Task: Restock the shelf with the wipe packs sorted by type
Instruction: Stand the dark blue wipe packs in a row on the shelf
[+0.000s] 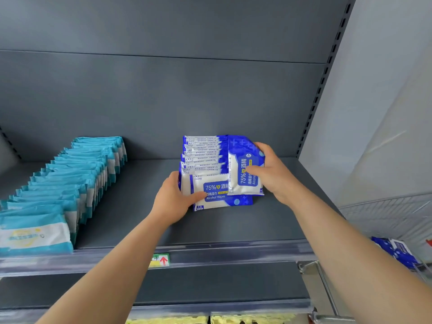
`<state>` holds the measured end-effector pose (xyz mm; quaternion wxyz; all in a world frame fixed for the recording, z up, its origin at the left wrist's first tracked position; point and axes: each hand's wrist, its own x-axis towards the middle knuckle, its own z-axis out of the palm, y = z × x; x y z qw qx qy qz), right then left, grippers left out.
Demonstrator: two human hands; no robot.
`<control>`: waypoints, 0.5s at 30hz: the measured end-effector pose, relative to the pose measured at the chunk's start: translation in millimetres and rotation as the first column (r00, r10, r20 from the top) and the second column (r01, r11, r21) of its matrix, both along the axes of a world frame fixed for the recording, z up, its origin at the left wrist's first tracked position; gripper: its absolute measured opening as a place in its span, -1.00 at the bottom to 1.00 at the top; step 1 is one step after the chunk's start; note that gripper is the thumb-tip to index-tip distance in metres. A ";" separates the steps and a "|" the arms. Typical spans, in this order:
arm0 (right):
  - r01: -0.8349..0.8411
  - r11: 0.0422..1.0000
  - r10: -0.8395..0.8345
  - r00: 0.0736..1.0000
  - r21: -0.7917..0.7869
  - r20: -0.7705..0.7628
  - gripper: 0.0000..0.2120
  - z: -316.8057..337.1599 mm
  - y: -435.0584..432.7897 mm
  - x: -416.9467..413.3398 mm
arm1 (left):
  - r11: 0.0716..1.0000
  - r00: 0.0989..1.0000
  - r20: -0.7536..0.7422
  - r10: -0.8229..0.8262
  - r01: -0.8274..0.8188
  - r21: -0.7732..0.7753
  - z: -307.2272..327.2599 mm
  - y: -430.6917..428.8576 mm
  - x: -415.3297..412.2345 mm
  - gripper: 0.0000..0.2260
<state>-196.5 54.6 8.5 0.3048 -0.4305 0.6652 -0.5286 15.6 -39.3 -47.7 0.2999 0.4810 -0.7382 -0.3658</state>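
The right hand pinches a blue-and-white soft plastic alcohol wipe pack, turned on end, against the right front of the blue row of matching packs. The left hand grips that row's front pack by its left end, thumb across the face. Well left of the row stands a long teal row. Right of it, spare blue packs, seemingly in a wire basket, probably remain. Bare grey metal shelf lies open before the row, up to the lip.

Shelf deck: I log 1 wide bare lane between teal pack row and blue pack row; bare deck fronting the blue row; slotted upright closes the right side.
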 end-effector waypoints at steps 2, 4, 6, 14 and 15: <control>0.049 0.999 -0.049 0.998 -0.012 0.049 -0.55 2.0 4.0 -7.5 | 1.000 1.000 -0.005 0.003 -0.004 -0.010 -0.5 -1.4 0.8 -0.55; 0.089 0.996 -0.083 0.985 -0.032 0.150 -0.45 -1.4 9.1 -13.6 | 1.000 1.000 0.002 -0.010 0.010 -0.018 -0.2 -2.3 2.2 -0.56; 0.066 0.997 -0.053 0.961 -0.041 0.271 -0.34 -7.7 15.5 -14.5 | 0.999 0.999 0.005 -0.035 0.035 -0.016 1.9 -2.1 4.8 -0.58; 0.141 0.985 -0.134 0.989 0.102 -0.069 -0.75 -42.5 17.9 13.4 | 0.984 0.982 -0.083 -0.169 0.174 0.048 -5.4 3.0 6.8 -0.72; 0.150 0.979 -0.124 0.976 0.136 -0.178 -0.74 -45.2 16.1 18.0 | 0.973 0.969 -0.124 -0.216 0.223 0.051 -4.0 6.6 6.9 -0.71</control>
